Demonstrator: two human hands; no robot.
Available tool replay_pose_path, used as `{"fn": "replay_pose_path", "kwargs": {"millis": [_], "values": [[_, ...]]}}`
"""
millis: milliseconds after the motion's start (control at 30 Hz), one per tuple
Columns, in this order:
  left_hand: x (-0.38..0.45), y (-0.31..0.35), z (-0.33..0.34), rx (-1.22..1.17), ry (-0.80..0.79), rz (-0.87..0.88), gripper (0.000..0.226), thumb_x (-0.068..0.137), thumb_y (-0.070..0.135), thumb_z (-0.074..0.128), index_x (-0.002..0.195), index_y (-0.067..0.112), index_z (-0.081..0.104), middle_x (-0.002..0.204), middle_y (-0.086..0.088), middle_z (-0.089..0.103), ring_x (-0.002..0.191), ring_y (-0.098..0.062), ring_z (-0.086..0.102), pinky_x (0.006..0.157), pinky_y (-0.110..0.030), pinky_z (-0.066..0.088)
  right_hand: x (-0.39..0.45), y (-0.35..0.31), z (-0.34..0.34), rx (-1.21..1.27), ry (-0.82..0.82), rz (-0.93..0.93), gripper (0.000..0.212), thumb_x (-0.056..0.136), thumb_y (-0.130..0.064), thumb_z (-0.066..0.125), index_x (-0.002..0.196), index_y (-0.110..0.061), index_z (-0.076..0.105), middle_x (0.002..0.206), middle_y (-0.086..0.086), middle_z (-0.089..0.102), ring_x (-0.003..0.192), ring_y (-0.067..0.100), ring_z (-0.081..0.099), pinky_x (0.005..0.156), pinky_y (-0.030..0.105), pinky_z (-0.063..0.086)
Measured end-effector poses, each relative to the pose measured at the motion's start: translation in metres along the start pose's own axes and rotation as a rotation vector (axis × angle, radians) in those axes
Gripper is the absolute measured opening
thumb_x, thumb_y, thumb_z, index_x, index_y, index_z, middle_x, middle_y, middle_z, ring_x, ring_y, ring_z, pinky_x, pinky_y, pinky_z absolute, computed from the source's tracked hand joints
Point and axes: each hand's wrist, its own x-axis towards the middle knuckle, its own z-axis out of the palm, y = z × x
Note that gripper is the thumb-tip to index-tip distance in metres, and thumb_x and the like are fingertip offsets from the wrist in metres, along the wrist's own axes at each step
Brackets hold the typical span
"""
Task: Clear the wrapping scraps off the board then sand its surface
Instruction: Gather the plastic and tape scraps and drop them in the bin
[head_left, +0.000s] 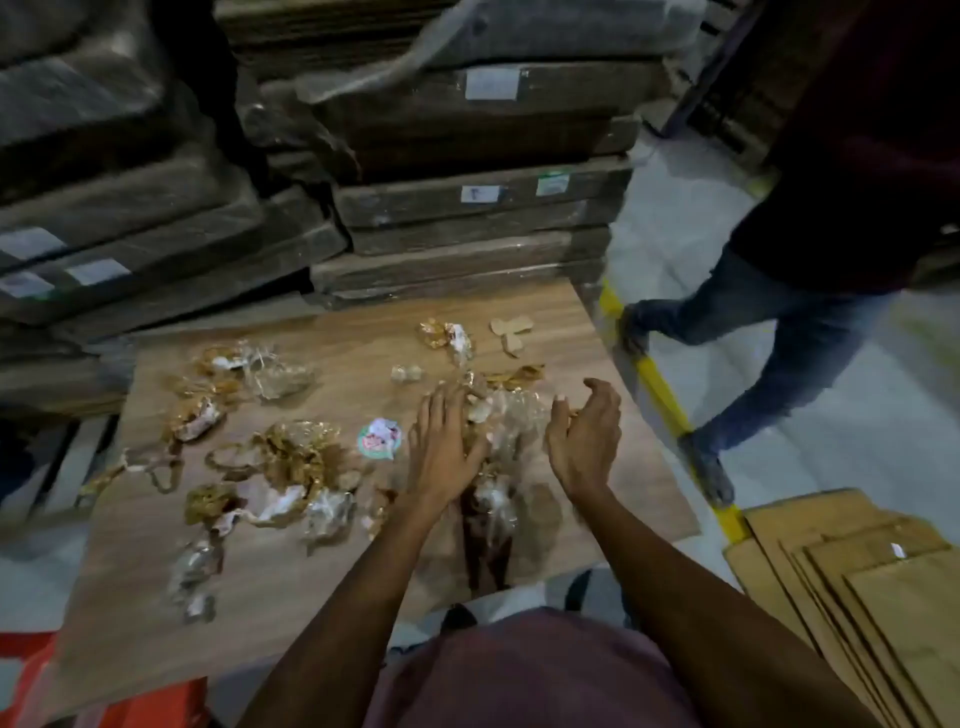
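Your left hand (441, 441) covers part of the clear scrap (506, 421) bunched between your hands, so you cannot tell how much lies under the palm. The board (291, 582) runs under your arms and shirt at its near edge, and its near left corner is lost in blur. The bystander (810, 322) is cut off above the waist by the top edge. The labels (491, 83) on the wrapped stacks are too blurred to read.
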Motion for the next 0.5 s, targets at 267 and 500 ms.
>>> {"fn": "replay_pose_path", "kwargs": {"millis": [267, 500], "values": [[-0.048, 0.017, 0.048, -0.085, 0.020, -0.267, 0.094, 0.088, 0.074, 0.044, 0.164, 0.027, 0.015, 0.173, -0.005, -0.005, 0.159, -0.028, -0.006, 0.122, -0.061, 0.006, -0.007, 0.081, 0.001, -0.151, -0.181, 0.247, 0.056, 0.100, -0.052, 0.044, 0.143, -0.016, 0.043, 0.145, 0.014, 0.047, 0.130, 0.039, 0.046, 0.102, 0.056, 0.039], [-0.057, 0.004, 0.063, -0.024, 0.019, -0.380, 0.105, 0.080, 0.085, 0.042, 0.162, 0.023, 0.021, 0.170, -0.019, 0.005, 0.154, -0.044, 0.009, 0.117, -0.067, 0.021, -0.054, 0.084, 0.019, 0.013, -0.459, 0.547, 0.073, 0.096, -0.066, 0.037, 0.155, -0.026, 0.027, 0.164, 0.010, 0.020, 0.147, 0.038, 0.021, 0.117, 0.059, 0.019]]}}
